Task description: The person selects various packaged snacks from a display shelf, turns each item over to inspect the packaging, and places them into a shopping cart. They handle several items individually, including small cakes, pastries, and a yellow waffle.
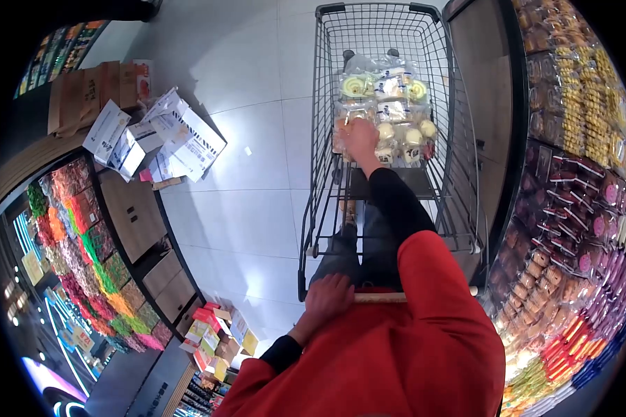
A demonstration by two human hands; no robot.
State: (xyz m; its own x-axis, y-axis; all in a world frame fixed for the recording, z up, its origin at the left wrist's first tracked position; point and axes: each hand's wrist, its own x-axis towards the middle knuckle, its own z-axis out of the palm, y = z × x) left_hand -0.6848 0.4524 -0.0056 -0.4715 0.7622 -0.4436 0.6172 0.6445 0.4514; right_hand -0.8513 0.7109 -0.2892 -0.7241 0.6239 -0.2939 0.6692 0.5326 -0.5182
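Note:
A black wire shopping cart point(318, 83) stands in front of me, its handle point(381, 297) against my waist. My left hand point(329, 299) is closed over the left part of that handle. Inside the cart, my right hand point(360, 139) reaches down to the near left of the load, its fingers curled at a clear-wrapped brownish pastry point(340, 126). Around it lie several clear packs: round white buns point(412, 136), packs with white and blue labels point(392, 111), and green-swirled rolls point(354, 86). My right fingertips are partly hidden by the hand itself.
On the right, a long shelf holds wrapped snacks point(570, 187) close beside the cart. To the left stand a display of colourful sweets point(83, 243), flattened cardboard boxes point(188, 139), and an open carton point(219, 333) on the floor. Grey tiles point(236, 215) cover the aisle.

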